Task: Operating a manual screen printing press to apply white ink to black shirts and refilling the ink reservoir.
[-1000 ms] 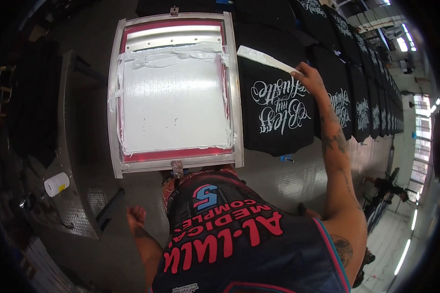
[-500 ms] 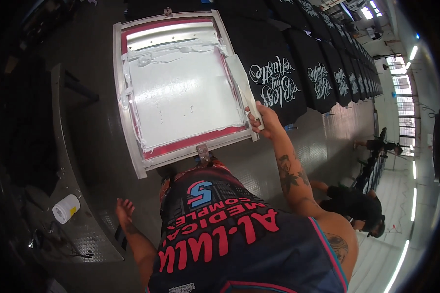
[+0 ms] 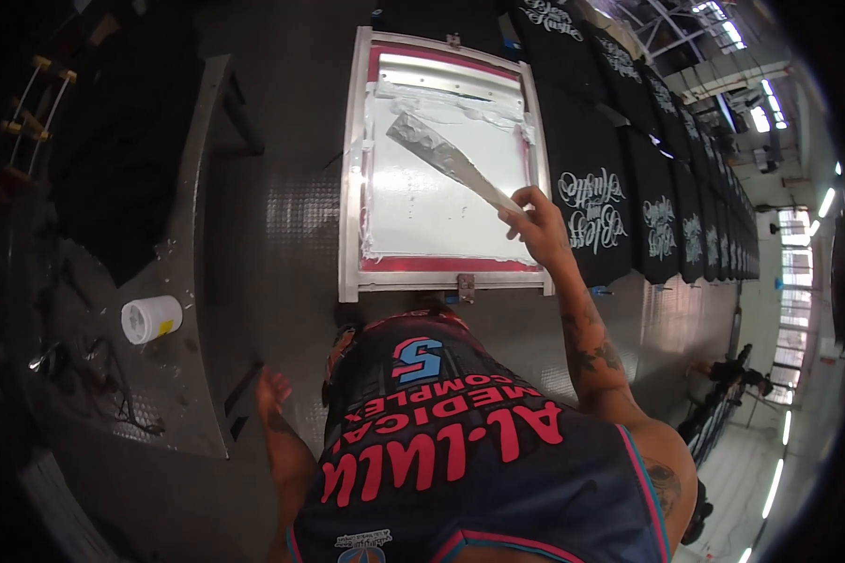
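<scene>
My right hand [image 3: 535, 228] is closed round the narrow end of a long, flat, greyish-white spatula [image 3: 441, 159], which looks smeared with white ink. Its broad end tilts up and left over a screen-printing frame [image 3: 350, 188] with metal sides and a pink inner border. White ink [image 3: 441, 216] covers most of the mesh, thicker along the far side. A metal squeegee or flood bar [image 3: 451, 77] lies across the far end. Low on the left, my left hand [image 3: 274, 387] hangs empty beside my body, fingers loosely apart, near a table corner.
Rows of black shirts [image 3: 587, 253] with white lettering stretch away on the right. A metal table [image 3: 192, 394] at the left bears a white tub [image 3: 152, 319] and dark cloth [image 3: 131, 159]. A clamp [image 3: 466, 289] grips the frame's near edge.
The spatula has swung from beside the frame's right edge to above the inked mesh. My view has shifted left, so the frame appears farther right. My left hand remains low.
</scene>
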`<act>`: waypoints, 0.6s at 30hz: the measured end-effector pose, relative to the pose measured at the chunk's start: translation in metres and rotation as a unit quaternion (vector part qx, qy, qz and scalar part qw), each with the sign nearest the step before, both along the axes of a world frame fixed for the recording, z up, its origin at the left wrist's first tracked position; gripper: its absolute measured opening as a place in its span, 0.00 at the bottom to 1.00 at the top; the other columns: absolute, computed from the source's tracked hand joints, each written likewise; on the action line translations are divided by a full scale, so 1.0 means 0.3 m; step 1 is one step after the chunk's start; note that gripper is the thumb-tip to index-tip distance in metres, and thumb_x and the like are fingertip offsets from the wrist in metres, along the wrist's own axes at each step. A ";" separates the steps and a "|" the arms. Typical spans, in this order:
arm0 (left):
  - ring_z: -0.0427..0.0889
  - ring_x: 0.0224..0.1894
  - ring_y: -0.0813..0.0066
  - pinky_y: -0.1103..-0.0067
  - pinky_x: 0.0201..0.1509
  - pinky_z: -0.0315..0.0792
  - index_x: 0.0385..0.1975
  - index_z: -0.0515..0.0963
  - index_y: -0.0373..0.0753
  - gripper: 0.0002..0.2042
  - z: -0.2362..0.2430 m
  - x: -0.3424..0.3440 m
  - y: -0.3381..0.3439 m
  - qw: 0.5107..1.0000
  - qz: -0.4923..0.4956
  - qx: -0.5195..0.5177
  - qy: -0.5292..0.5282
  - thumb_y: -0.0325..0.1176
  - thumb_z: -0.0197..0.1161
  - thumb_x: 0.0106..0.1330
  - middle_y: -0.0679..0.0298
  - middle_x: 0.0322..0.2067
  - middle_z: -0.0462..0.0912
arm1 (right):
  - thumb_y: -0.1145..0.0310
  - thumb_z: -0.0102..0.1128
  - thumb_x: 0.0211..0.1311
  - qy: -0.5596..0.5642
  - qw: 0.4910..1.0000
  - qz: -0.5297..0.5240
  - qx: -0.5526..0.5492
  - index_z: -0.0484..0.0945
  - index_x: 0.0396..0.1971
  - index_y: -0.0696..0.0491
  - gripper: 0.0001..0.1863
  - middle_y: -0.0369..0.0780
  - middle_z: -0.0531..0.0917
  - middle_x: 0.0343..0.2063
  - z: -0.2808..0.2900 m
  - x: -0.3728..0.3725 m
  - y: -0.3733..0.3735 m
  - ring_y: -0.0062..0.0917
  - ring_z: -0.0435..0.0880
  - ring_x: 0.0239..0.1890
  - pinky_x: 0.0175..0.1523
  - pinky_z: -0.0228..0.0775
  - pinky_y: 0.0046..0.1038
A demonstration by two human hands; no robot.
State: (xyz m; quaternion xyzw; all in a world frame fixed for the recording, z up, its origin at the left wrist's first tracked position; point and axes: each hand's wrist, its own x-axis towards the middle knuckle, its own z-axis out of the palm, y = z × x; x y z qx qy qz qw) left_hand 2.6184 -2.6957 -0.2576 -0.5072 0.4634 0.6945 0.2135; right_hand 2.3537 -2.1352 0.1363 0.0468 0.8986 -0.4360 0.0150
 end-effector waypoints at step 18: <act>0.81 0.48 0.61 0.65 0.45 0.76 0.69 0.63 0.41 0.34 0.202 -0.144 0.279 0.993 -0.059 -0.095 -0.025 0.58 0.55 0.71 0.57 0.56 0.77 | 0.61 0.68 0.65 -0.005 0.998 -0.035 0.046 0.77 0.41 0.56 0.15 0.37 0.83 0.34 -0.361 -0.537 0.934 0.21 0.78 0.40 0.48 0.69 0.25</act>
